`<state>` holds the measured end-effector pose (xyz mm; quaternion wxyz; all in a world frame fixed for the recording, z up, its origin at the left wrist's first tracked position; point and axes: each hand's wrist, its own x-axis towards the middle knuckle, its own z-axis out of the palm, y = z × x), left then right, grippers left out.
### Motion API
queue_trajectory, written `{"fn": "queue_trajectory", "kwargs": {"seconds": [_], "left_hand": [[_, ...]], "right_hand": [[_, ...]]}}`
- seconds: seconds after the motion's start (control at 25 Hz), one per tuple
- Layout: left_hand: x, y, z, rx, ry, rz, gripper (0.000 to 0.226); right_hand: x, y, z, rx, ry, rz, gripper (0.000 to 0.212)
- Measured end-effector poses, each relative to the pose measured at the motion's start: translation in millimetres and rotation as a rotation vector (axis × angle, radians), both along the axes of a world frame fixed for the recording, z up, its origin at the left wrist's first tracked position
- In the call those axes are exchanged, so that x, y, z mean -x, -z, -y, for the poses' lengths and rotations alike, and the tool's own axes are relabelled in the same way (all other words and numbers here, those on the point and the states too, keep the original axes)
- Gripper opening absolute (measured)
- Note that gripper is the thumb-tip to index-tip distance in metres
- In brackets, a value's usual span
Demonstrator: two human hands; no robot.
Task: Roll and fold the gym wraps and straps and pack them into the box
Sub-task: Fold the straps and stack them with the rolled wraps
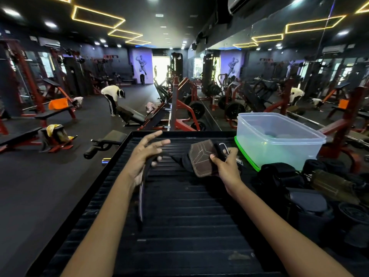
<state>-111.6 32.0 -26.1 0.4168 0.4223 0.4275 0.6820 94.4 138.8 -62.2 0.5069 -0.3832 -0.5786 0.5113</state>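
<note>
Both forearms reach in from the bottom edge over a black ribbed platform (179, 216), hands well apart.

Left hand (143, 156): palm turned inward, fingers spread and mostly straight. A black strap (144, 176) runs across the palm and under the thumb, with its loose tail hanging down beside the left wrist toward the platform. Can't tell whether the thumb actually pinches it or the strap just drapes over the hand.

Right hand (225, 164): fingers curled, thumb clamped on the buckle end of the same strap, at a metal D-ring (224, 147). A brown leather grip pad (201, 156) with light stitching sits just left of the right thumb, attached to the strap, tilted, raised between the two hands. The strap spans from pad to left hand, slightly slack.

Right of the right hand: a pile of dark wraps (279, 176) and rolled black items on the platform, details too dark to separate. An olive-coloured piece (329, 184) lies further right in the pile.

Beyond the right hand: clear plastic box (279, 136), open, standing on its green-rimmed lid (245, 156), at the platform's far right corner. Contents unclear through the plastic.

Beyond the left hand: gym floor, red and black benches and machines, a person in a light top (111, 96) bent over. Mirror wall beyond the box.
</note>
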Motion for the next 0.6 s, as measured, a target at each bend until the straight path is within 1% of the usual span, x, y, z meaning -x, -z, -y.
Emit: {"fn": "queue_trajectory", "kwargs": {"seconds": [0.08, 0.16, 0.2, 0.24, 0.28, 0.32, 0.36, 0.4, 0.48, 0.56, 0.6], "left_hand": [[-1, -4, 4, -0.128, 0.069, 0.169, 0.044], [-3, -2, 4, -0.261, 0.111, 0.264, 0.051], [-3, 0, 3, -0.326, 0.119, 0.272, 0.051], [-1, 1, 1, -0.380, 0.116, 0.251, 0.046], [-1, -1, 1, -0.423, 0.133, 0.208, 0.037], [0, -3, 2, -0.443, 0.149, 0.163, 0.038], [0, -3, 2, -0.430, 0.165, 0.135, 0.045], [-1, -2, 1, -0.390, 0.157, 0.126, 0.048], [-9, 0, -1, -0.278, 0.042, 0.036, 0.038], [-18, 3, -5, -0.120, -0.115, -0.183, 0.029], [-20, 5, -7, -0.053, -0.170, -0.333, 0.027]], "right_hand": [[0, 1, 0, -0.015, 0.033, 0.037, 0.033], [0, 2, 0, -0.038, 0.063, 0.119, 0.033], [0, 3, 0, -0.045, 0.064, 0.155, 0.032], [1, 5, -1, -0.039, 0.049, 0.178, 0.032], [1, 6, -2, -0.028, 0.028, 0.200, 0.034], [2, 8, -3, -0.027, 0.012, 0.230, 0.034], [3, 10, -3, -0.041, 0.005, 0.271, 0.033], [3, 11, -2, -0.061, 0.000, 0.315, 0.029], [3, 13, 1, -0.103, -0.014, 0.373, 0.024], [4, 14, 2, -0.117, -0.023, 0.398, 0.024], [4, 14, 2, -0.104, -0.022, 0.392, 0.023]]}}
